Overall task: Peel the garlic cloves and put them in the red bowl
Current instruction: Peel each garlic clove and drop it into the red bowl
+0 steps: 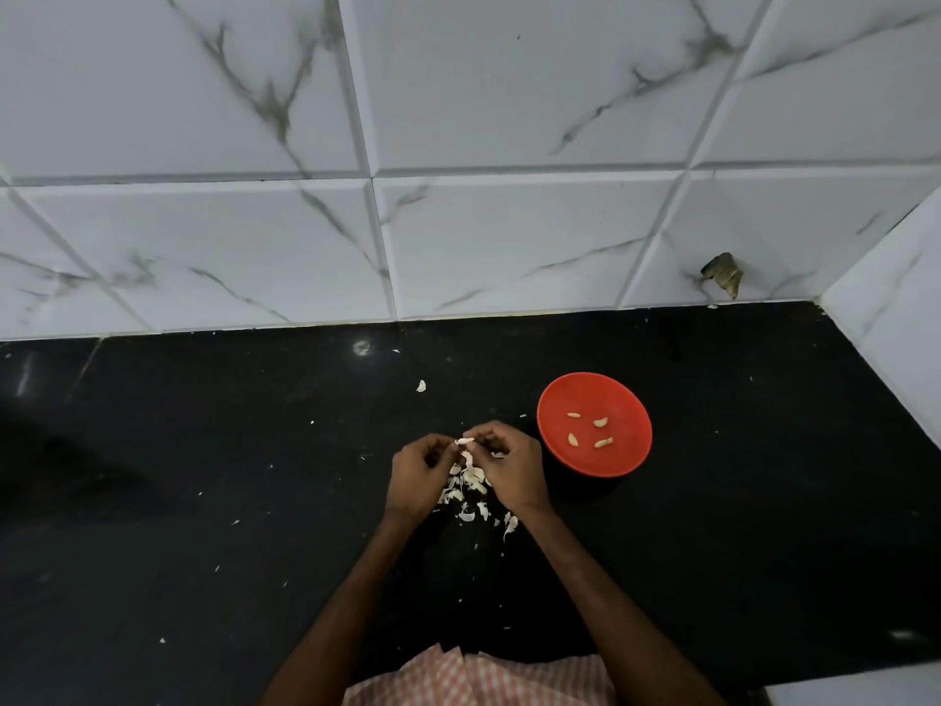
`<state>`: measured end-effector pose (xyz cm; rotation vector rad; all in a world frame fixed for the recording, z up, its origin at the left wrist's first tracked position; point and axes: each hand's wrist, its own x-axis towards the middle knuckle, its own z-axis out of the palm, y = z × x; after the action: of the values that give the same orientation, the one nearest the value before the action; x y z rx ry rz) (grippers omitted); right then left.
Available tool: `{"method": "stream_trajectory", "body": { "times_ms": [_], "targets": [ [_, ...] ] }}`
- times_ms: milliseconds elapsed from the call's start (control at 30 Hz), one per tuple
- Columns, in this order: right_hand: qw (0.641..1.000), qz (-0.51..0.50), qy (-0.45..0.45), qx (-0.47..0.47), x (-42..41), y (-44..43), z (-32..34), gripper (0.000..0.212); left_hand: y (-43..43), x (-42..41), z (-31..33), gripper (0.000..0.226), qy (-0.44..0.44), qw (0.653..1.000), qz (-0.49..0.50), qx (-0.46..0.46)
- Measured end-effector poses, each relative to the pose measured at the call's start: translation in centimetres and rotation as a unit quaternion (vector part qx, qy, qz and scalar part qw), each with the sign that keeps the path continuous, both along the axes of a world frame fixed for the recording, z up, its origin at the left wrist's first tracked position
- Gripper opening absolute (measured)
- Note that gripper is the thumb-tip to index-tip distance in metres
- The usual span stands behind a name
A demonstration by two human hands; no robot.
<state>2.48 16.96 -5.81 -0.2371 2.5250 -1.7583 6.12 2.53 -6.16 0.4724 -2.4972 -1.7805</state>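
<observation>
Your left hand (pixel 417 476) and right hand (pixel 511 473) met fingertip to fingertip just left of the red bowl (pixel 596 387). Each had fingers and thumb curled in, and together they pinched a single garlic clove (pixel 464 441) between them. The clove showed pale and small at the top of the gap between the hands; how much skin it wore could not be told. A white shred lay just below it, and whether it hung from the clove or belonged to the litter underneath was unclear.

Under and between your hands, on the bowl's left side and nearer to you than its rim, a heap of papery skins (pixel 471 484) spread across the black counter (pixel 203 501). Smaller flecks were scattered farther out from the bowl. One loose piece (pixel 421 385) sat alone, left of the bowl and about level with its far rim.

The bowl stood upright on the counter, close beside your right hand but apart from it. It held four peeled cloves (pixel 600 422), lying separately on its floor. Beyond the bowl rose a wall of white marble-patterned tiles (pixel 509 221); a chipped spot (pixel 723 280) marked the tile to the bowl's far right, just above the counter line. Your bare forearms (pixel 601 593) reached toward the bowl from a checked cloth (pixel 483 680) at the counter's near edge.
</observation>
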Motion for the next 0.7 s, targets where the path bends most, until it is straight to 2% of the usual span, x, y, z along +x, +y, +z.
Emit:
{"method": "stream_trajectory", "body": {
  "times_ms": [267, 533, 700],
  "targets": [
    [0.998, 0.018, 0.060, 0.029, 0.01, -0.15, 0.46, 0.015, 0.10, -0.39, -0.21, 0.023, 0.001, 1.000, -0.006, -0.020],
    [0.999, 0.013, 0.031, 0.029, 0.12, -0.18, 0.85, 0.014, 0.36, 0.05, 0.25, 0.027, 0.006, 0.998, -0.050, -0.029],
    [1.000, -0.009, -0.014, 0.002, 0.01, -0.22, 0.86, 0.013, 0.44, -0.09, 0.23, 0.023, 0.018, 0.998, -0.045, -0.027]
  ]
}}
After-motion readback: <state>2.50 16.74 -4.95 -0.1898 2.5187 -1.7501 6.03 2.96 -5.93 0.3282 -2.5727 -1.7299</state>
